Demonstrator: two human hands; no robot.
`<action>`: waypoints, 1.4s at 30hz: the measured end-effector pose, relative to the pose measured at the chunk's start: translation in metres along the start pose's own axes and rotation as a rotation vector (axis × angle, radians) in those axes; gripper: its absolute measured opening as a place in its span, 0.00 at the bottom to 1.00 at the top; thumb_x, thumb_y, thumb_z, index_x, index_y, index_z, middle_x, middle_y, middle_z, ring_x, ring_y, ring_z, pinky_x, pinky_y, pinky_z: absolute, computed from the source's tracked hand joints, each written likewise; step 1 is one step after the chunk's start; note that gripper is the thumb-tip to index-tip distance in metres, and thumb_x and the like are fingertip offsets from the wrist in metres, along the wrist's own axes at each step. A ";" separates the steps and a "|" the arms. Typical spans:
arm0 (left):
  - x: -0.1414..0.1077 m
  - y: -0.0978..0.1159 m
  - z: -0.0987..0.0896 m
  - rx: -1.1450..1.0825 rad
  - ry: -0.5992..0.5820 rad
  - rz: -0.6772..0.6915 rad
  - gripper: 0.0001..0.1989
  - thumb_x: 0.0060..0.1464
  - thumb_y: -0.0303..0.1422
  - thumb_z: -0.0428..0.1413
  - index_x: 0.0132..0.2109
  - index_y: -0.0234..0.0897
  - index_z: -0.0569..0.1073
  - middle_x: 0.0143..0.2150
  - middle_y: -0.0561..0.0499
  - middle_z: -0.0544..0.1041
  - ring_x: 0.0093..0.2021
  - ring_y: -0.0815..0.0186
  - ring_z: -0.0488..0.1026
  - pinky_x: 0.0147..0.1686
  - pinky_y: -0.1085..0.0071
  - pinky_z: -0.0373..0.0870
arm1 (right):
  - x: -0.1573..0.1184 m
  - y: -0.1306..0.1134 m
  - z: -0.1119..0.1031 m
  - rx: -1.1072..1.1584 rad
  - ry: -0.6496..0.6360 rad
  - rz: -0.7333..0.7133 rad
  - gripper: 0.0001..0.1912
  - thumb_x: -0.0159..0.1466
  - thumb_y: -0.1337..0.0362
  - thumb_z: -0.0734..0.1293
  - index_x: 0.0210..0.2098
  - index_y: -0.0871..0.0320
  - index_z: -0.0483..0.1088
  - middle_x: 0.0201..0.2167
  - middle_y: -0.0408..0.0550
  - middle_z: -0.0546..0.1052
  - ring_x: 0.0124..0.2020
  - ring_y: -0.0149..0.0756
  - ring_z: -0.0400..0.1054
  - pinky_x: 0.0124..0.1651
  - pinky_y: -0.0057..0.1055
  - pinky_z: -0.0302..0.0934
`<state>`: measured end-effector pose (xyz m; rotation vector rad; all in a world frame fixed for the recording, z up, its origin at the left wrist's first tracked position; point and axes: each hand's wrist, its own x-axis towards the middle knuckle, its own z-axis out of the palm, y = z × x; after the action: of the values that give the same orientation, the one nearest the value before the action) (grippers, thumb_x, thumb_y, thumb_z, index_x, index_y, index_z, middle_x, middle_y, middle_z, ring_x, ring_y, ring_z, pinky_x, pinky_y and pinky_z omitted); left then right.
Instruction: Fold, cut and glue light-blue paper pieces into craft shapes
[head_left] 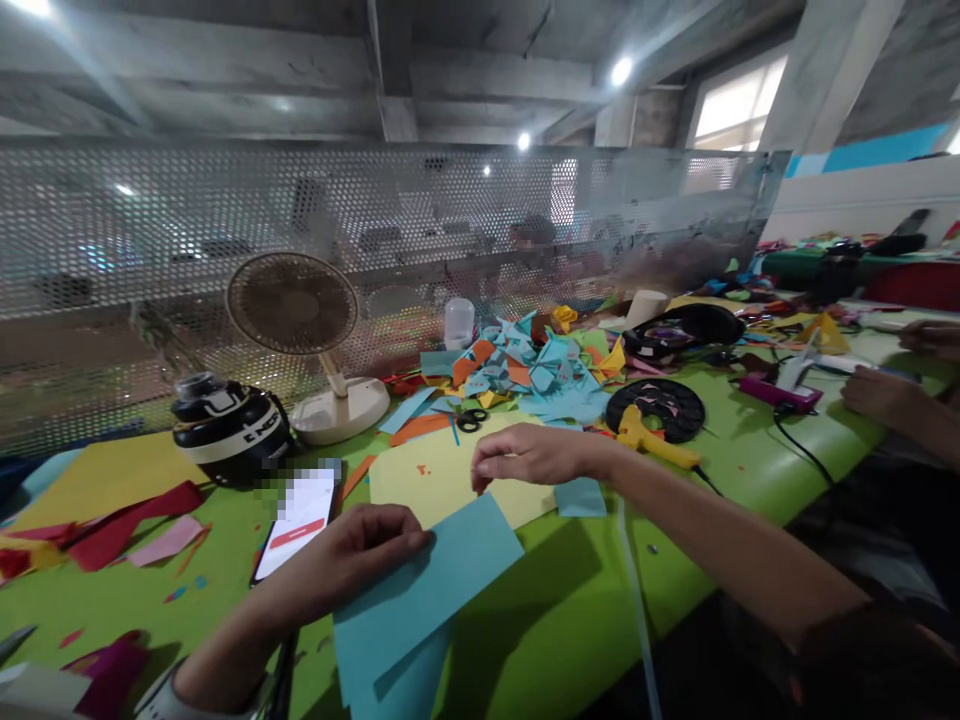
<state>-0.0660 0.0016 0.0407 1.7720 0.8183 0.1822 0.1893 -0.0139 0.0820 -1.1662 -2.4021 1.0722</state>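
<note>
Between its thumb and fingers, my left hand pinches the upper left edge of a light blue paper sheet. More blue paper lies beneath it, over the table's near edge. My right hand hovers beyond that sheet, above a pale yellow sheet; its fingers are loosely bent and nothing shows in them. A small blue paper piece lies below my right wrist. Black-handled scissors rest just past the yellow sheet. A phone with a lit screen lies beside my left hand.
Folded blue and orange paper shapes are heaped at the back. A fan and a black bottle stand left. A yellow glue gun touches a black round tray. Another person's hand is at right.
</note>
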 end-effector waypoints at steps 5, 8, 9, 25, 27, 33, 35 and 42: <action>0.004 0.005 0.004 0.051 -0.014 0.011 0.22 0.54 0.51 0.52 0.28 0.35 0.67 0.24 0.57 0.59 0.24 0.72 0.53 0.20 0.78 0.50 | 0.005 -0.004 0.017 -0.077 -0.051 -0.026 0.08 0.63 0.66 0.64 0.38 0.65 0.72 0.31 0.44 0.74 0.30 0.27 0.63 0.34 0.22 0.56; 0.007 0.006 0.007 0.099 -0.026 0.003 0.22 0.55 0.51 0.51 0.31 0.35 0.71 0.25 0.56 0.62 0.25 0.71 0.56 0.22 0.77 0.53 | 0.008 -0.003 0.026 -0.061 -0.029 -0.014 0.08 0.62 0.67 0.64 0.38 0.65 0.72 0.30 0.43 0.73 0.29 0.26 0.62 0.32 0.21 0.55; 0.008 0.006 0.008 0.121 -0.025 0.005 0.22 0.55 0.51 0.50 0.32 0.34 0.72 0.25 0.55 0.63 0.26 0.70 0.57 0.23 0.77 0.53 | 0.008 -0.003 0.029 -0.065 -0.016 -0.019 0.08 0.62 0.67 0.64 0.38 0.65 0.73 0.30 0.44 0.74 0.30 0.27 0.63 0.32 0.21 0.55; -0.010 -0.016 -0.008 0.016 0.055 0.025 0.17 0.55 0.47 0.54 0.33 0.36 0.75 0.29 0.52 0.74 0.31 0.65 0.69 0.32 0.73 0.66 | -0.011 0.016 0.016 -0.049 0.078 -0.031 0.09 0.62 0.64 0.64 0.36 0.63 0.72 0.31 0.45 0.74 0.31 0.29 0.64 0.34 0.24 0.56; -0.013 -0.023 -0.014 -0.051 0.046 0.008 0.17 0.54 0.47 0.55 0.34 0.37 0.75 0.29 0.50 0.77 0.31 0.64 0.72 0.34 0.70 0.69 | -0.016 0.021 0.010 -0.037 0.082 -0.011 0.09 0.62 0.63 0.64 0.35 0.62 0.72 0.31 0.45 0.73 0.31 0.29 0.64 0.34 0.24 0.57; -0.015 -0.029 -0.023 -0.239 0.299 -0.026 0.18 0.46 0.47 0.62 0.34 0.35 0.76 0.32 0.46 0.81 0.33 0.61 0.77 0.38 0.65 0.72 | -0.029 0.032 -0.001 0.091 0.210 0.056 0.11 0.61 0.59 0.64 0.33 0.62 0.70 0.28 0.43 0.70 0.29 0.29 0.62 0.33 0.25 0.56; -0.013 -0.024 -0.019 -0.341 0.390 0.002 0.20 0.45 0.49 0.62 0.35 0.35 0.76 0.32 0.45 0.81 0.34 0.61 0.78 0.40 0.65 0.72 | -0.030 0.032 0.001 0.148 0.236 0.074 0.12 0.60 0.57 0.64 0.33 0.62 0.69 0.27 0.42 0.69 0.28 0.28 0.60 0.32 0.25 0.55; 0.002 -0.002 0.012 -0.504 0.265 0.120 0.31 0.44 0.39 0.67 0.55 0.39 0.67 0.49 0.44 0.77 0.45 0.60 0.75 0.42 0.68 0.72 | -0.021 0.030 0.018 0.281 0.386 0.061 0.13 0.59 0.55 0.66 0.32 0.61 0.69 0.27 0.42 0.69 0.28 0.29 0.60 0.32 0.27 0.55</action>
<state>-0.0591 -0.0061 0.0340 1.3325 0.7694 0.6555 0.2108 -0.0268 0.0494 -1.2222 -1.8687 1.0484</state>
